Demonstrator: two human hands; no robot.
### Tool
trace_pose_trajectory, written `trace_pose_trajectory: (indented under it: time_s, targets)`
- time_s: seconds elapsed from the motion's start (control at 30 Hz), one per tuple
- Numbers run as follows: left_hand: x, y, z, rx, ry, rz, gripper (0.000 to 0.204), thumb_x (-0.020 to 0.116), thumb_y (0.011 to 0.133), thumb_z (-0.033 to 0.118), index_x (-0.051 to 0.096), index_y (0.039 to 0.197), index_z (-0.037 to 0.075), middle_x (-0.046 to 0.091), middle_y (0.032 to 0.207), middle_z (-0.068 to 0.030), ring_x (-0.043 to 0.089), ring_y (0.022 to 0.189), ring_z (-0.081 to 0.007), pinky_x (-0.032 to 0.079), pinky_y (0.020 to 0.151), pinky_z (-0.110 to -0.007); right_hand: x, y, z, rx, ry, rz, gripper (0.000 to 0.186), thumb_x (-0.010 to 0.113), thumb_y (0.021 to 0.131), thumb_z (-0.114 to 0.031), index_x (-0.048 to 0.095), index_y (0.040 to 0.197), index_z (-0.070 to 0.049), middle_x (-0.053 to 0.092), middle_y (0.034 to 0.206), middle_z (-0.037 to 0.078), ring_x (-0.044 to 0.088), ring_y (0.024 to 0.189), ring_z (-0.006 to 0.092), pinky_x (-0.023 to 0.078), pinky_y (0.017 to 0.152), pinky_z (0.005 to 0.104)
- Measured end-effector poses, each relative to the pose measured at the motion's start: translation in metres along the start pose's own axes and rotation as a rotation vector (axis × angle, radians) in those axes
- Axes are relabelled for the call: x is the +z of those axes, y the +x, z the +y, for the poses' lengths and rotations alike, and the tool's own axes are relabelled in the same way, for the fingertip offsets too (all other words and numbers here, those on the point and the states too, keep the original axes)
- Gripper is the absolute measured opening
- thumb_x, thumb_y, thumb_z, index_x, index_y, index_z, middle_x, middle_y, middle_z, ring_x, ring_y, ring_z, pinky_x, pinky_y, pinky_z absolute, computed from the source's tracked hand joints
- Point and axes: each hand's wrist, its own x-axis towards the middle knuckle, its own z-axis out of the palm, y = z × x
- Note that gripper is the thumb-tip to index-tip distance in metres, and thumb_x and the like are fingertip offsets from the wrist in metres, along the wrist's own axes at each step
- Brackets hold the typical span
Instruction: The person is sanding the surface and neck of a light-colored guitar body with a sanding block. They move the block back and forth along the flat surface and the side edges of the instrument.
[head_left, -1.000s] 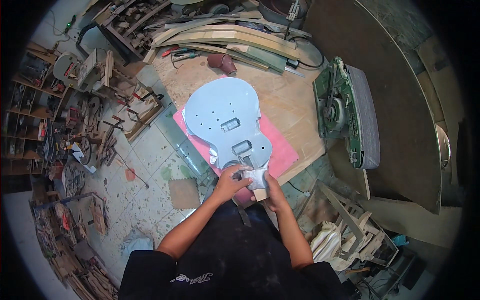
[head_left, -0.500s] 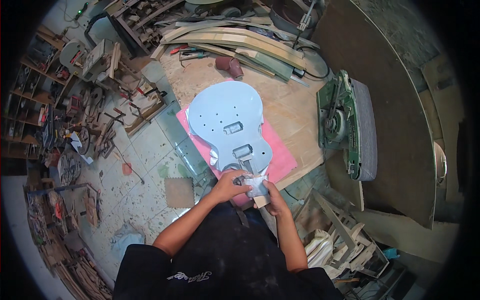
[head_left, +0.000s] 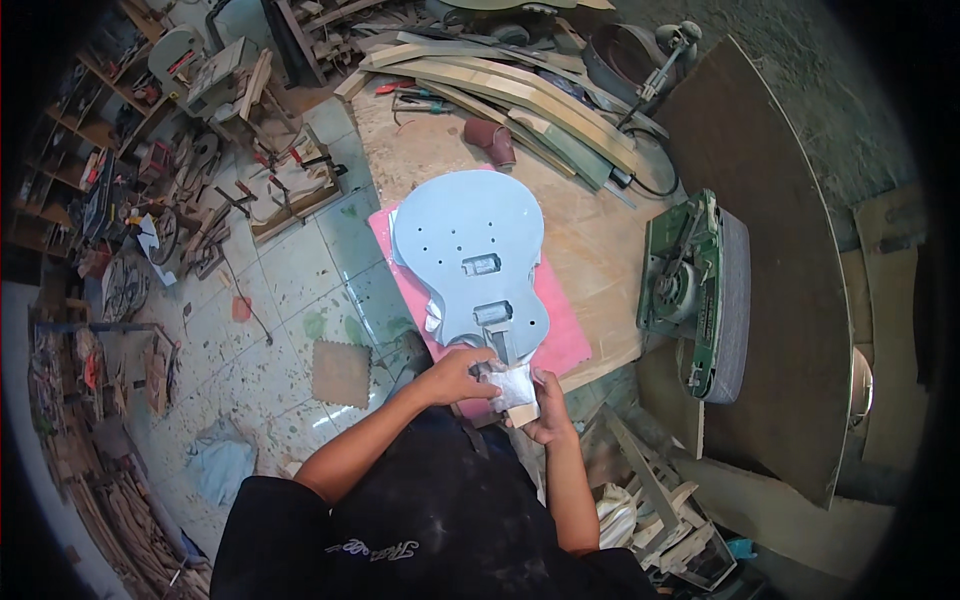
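Note:
A pale blue electric guitar body (head_left: 475,215) lies flat on a pink sheet (head_left: 556,335) at the near end of the bench, its narrow end toward me. Two routed cavities and several small holes show in its face. Just off that end, a crinkled silvery-white sheet (head_left: 512,385) covers part of a pale wooden piece (head_left: 523,414). From the left, my left hand (head_left: 460,377) pinches the sheet's edge. My right hand (head_left: 549,408) grips the covered piece from the other side, thumb on top. Whether the wood joins the guitar body is hidden.
A green belt sander (head_left: 690,295) stands to the right, beside a large brown board (head_left: 790,270). Wood strips (head_left: 520,90) and a dark red cylindrical roll (head_left: 489,142) lie at the bench's far side. Wood scraps (head_left: 670,510) fill a frame at lower right.
The whole view has shifted, so the bench and guitar body sit a little further right and lower. Both hands still hold the covered piece, with only slight finger movement.

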Motion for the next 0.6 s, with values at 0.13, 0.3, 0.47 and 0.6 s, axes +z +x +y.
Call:
trace_pose_trajectory:
  time_s: [0.13,0.3,0.47,0.6]
  targets:
    - [-0.003,0.002,0.000,-0.021,0.001,-0.003,0.046,0.089,0.082,0.023,0.073,0.120,0.002,0.073,0.095,-0.0113,0.069,0.088,-0.0197,0.054,0.080,-0.035,-0.017,0.006,0.001,0.063,-0.087,0.013,0.057,0.054,0.107,-0.050,0.057,0.142,-0.005,0.074,0.118,0.013,0.076,0.096,0.0262,0.066,0.063,0.0441]
    - [-0.007,0.002,-0.013,0.021,-0.150,-0.002,0.046,0.092,0.078,0.019,0.075,0.117,0.003,0.073,0.096,-0.0077,0.067,0.090,-0.0161,0.053,0.081,-0.033,-0.015,0.004,0.003,0.088,-0.029,-0.009,0.059,0.058,0.108,-0.046,0.054,0.147,-0.003,0.073,0.126,0.014,0.075,0.104,0.0271,0.067,0.074,0.0431]
    - [-0.017,0.002,-0.022,-0.030,-0.165,-0.062,0.052,0.095,0.075,0.018,0.076,0.122,0.004,0.072,0.097,-0.0048,0.064,0.090,-0.0129,0.053,0.081,-0.032,0.017,-0.005,0.001,0.064,0.115,-0.224,0.063,0.061,0.107,-0.047,0.050,0.152,-0.003,0.066,0.139,0.015,0.069,0.122,0.0279,0.062,0.098,0.0464]
    - [-0.029,0.013,-0.006,-0.251,-0.155,-0.165,0.062,0.098,0.068,0.018,0.074,0.124,0.004,0.070,0.119,-0.0054,0.064,0.114,-0.0187,0.050,0.102,-0.035,0.010,-0.002,-0.003,0.088,0.172,-0.426,0.061,0.066,0.106,-0.043,0.051,0.151,-0.005,0.066,0.138,0.014,0.068,0.123,0.0278,0.058,0.103,0.0434]
